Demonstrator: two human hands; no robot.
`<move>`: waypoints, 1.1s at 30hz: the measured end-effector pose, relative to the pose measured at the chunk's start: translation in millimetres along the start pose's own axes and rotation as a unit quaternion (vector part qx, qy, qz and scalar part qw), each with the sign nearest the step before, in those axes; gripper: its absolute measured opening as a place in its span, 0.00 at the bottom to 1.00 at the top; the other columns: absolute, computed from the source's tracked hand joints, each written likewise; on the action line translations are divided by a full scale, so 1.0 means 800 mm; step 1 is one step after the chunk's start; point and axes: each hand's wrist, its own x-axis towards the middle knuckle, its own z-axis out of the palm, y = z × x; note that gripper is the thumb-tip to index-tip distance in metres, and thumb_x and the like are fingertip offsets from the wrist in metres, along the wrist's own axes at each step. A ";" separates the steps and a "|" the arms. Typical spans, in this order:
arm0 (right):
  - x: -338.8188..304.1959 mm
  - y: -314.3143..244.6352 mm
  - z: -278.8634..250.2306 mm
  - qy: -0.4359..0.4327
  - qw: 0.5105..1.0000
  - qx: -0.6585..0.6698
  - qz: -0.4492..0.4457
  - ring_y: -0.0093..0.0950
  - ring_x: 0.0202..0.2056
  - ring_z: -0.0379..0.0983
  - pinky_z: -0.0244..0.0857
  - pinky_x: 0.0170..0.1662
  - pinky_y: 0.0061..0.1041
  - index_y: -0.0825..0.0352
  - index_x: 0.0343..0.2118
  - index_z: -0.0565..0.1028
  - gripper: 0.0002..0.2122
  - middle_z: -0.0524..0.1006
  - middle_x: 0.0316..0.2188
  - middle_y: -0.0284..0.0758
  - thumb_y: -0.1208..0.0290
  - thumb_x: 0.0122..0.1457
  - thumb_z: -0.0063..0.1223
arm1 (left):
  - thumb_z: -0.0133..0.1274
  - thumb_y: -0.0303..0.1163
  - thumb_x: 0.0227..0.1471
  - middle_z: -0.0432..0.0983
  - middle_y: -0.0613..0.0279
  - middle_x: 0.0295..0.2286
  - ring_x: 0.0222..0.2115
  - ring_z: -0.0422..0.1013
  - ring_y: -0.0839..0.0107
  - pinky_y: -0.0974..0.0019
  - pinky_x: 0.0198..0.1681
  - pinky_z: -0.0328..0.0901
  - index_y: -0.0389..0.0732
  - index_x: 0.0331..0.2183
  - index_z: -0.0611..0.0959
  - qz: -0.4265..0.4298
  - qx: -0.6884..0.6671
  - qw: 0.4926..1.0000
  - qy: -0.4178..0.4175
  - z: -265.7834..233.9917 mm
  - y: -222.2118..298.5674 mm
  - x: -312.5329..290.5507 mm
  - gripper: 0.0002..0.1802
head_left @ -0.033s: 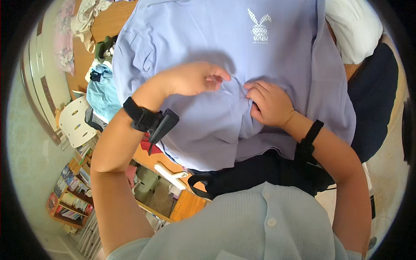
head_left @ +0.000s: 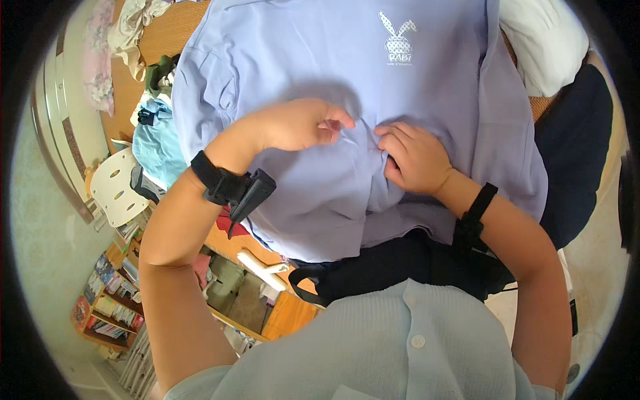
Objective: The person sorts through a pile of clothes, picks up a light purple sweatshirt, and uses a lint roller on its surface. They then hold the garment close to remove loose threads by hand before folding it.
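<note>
A lavender sweatshirt [head_left: 293, 60] with a white rabbit print lies spread in front of me, its lower part wrinkled into folds. My left hand [head_left: 310, 125] hovers at the middle of the garment, fingers loosely bent and a little apart, with no cloth visible between them. Its index fingertip is beside a small raised crease. Just to the right, my right hand [head_left: 417, 157] has its fingers bent down on the sweatshirt, and cloth bunches under the thumb. The tips of these fingers are partly hidden. Black straps circle both wrists, the left one carrying a black device [head_left: 252, 195].
White cloth [head_left: 543, 47] and dark navy fabric [head_left: 580, 153] lie on the right. Light blue clothing [head_left: 160, 143] is heaped on the left, near a white perforated chair back [head_left: 120, 187]. A black bag-like item [head_left: 393, 270] sits against my body. A bookshelf [head_left: 110, 300] stands lower left.
</note>
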 end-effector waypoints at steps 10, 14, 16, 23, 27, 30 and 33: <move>-0.002 -0.001 -0.001 0.008 1.000 -0.013 0.012 0.32 0.35 0.69 0.64 0.34 0.29 0.65 0.29 0.68 0.11 0.73 0.33 0.34 0.75 0.39 0.50 | 0.50 0.22 0.44 0.75 0.55 0.28 0.29 0.71 0.66 0.66 0.35 0.65 0.36 0.35 0.77 0.008 0.160 0.985 0.058 0.032 -0.004 0.021 0.11; -0.003 -0.001 0.001 0.009 1.000 -0.020 0.008 0.31 0.35 0.69 0.63 0.35 0.29 0.65 0.30 0.68 0.11 0.73 0.34 0.34 0.74 0.39 0.49 | 0.48 0.18 0.39 0.74 0.56 0.25 0.27 0.70 0.65 0.66 0.33 0.64 0.36 0.26 0.79 0.030 0.181 0.982 0.052 0.031 -0.004 0.021 0.08; -0.004 -0.002 0.001 0.013 1.000 -0.022 0.005 0.31 0.36 0.69 0.63 0.35 0.29 0.65 0.30 0.68 0.11 0.73 0.34 0.34 0.74 0.39 0.49 | 0.48 0.18 0.37 0.73 0.56 0.24 0.26 0.70 0.63 0.66 0.33 0.64 0.36 0.22 0.79 0.008 0.163 0.986 0.028 0.024 0.007 0.012 0.07; -0.005 -0.005 -0.004 0.015 0.999 -0.041 -0.005 0.32 0.34 0.69 0.63 0.35 0.29 0.65 0.29 0.69 0.10 0.73 0.32 0.33 0.74 0.40 0.48 | 0.50 0.20 0.37 0.71 0.57 0.26 0.31 0.69 0.58 0.63 0.35 0.63 0.37 0.19 0.75 0.046 0.168 0.982 0.075 0.056 0.025 -0.069 0.02; -0.007 -0.007 -0.002 0.017 0.999 -0.032 0.001 0.33 0.33 0.69 0.63 0.35 0.30 0.65 0.28 0.69 0.09 0.73 0.29 0.33 0.75 0.40 0.48 | 0.54 0.21 0.39 0.66 0.54 0.43 0.47 0.62 0.57 0.60 0.48 0.58 0.39 0.35 0.74 0.054 0.221 0.952 0.202 0.113 0.027 -0.121 0.16; -0.005 -0.011 -0.003 0.009 0.999 -0.034 0.010 0.34 0.32 0.69 0.63 0.35 0.32 0.64 0.28 0.70 0.08 0.73 0.27 0.34 0.75 0.41 0.48 | 0.55 0.23 0.40 0.60 0.54 0.51 0.56 0.54 0.56 0.54 0.56 0.50 0.43 0.45 0.72 0.004 0.262 0.927 0.267 0.157 0.015 -0.154 0.26; -0.011 -0.004 0.004 0.003 0.999 -0.046 0.026 0.37 0.35 0.70 0.64 0.37 0.34 0.64 0.31 0.71 0.09 0.74 0.30 0.37 0.73 0.43 0.48 | 0.53 0.30 0.44 0.53 0.57 0.56 0.59 0.44 0.53 0.45 0.58 0.41 0.46 0.53 0.66 -0.099 0.276 0.897 0.330 0.200 0.001 -0.180 0.31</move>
